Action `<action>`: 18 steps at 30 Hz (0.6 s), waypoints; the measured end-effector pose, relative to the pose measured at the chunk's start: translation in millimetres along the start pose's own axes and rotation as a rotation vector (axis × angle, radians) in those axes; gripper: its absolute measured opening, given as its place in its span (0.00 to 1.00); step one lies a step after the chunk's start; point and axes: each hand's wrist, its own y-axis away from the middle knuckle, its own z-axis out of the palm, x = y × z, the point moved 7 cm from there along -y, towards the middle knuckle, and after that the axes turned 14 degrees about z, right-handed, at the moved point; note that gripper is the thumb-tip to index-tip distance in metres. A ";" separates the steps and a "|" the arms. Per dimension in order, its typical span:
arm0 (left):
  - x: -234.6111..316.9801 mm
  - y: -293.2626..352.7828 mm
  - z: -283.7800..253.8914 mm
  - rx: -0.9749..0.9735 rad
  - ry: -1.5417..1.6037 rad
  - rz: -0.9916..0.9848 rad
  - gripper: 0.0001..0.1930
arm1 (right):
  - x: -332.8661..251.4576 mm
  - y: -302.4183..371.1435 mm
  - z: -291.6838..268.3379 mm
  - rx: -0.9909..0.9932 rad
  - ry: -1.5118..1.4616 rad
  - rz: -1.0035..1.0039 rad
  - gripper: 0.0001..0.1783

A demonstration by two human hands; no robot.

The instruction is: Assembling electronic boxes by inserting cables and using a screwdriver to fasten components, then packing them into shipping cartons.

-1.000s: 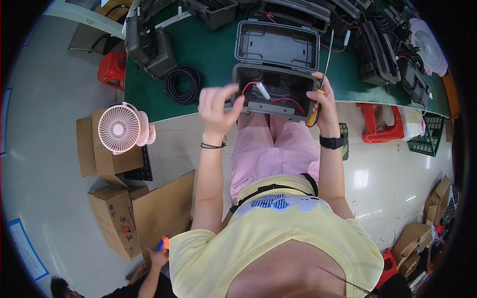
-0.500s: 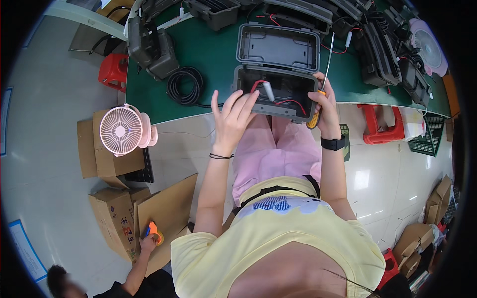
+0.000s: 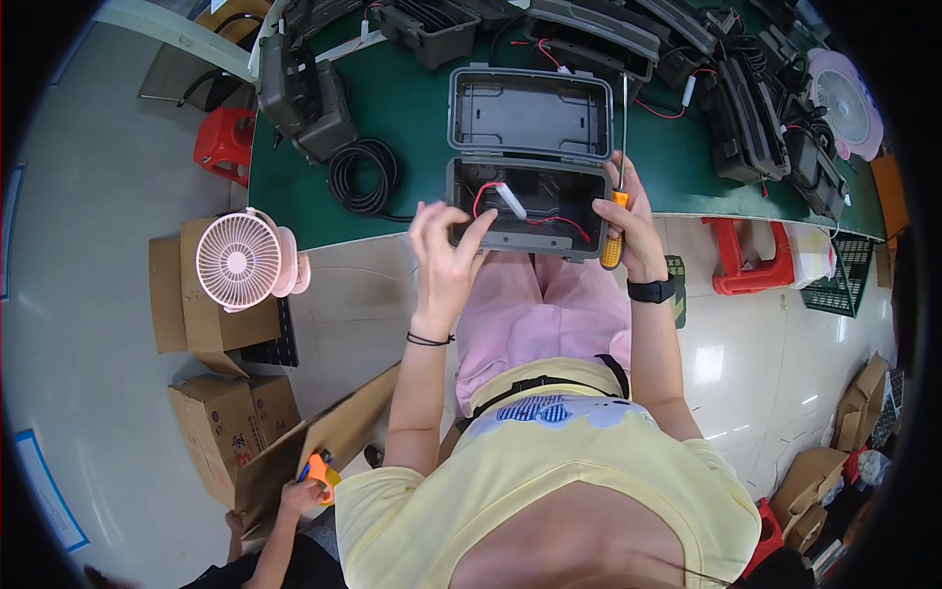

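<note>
A dark grey plastic box [image 3: 525, 241] is tilted at the table's front edge, its hinged lid [image 3: 531, 114] swung up and back. Inside lie a thin red wire [image 3: 559, 223] and a white cylindrical connector [image 3: 511, 200]. My right hand [image 3: 636, 234] grips the box's right side and holds a screwdriver [image 3: 612, 239] with a yellow-and-black handle, its long shaft pointing away from me. At the box's left front corner is my left hand [image 3: 446, 257], with fingers bent and apart. Its thumb reaches over the box's edge near the connector, and nothing shows between the fingers.
A coil of black cable [image 3: 363, 177] lies left on the green table [image 3: 417, 108]. Similar grey boxes [image 3: 316, 108] line the back and sides. A pink fan [image 3: 237, 260] stands left, a red stool [image 3: 751, 257] right. Behind me, another person's hand [image 3: 306, 494] holds an orange tape dispenser near cardboard.
The box has shifted slightly left and nearer to me. My left hand has drawn back from the red wire toward the corner, its fingers curling. The other person's cardboard has moved.
</note>
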 end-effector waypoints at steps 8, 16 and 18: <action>1.5 -10.2 14.0 -0.137 0.057 0.158 0.35 | -9.0 2.5 -7.6 -0.060 -0.008 -0.027 0.55; 5.6 -24.3 -1.4 -0.140 -0.042 0.364 0.22 | -11.3 4.6 -17.5 0.027 0.090 -0.079 0.60; 10.1 -26.1 -4.2 -0.135 -0.054 0.382 0.16 | -13.2 5.0 -19.7 0.038 0.094 -0.095 0.60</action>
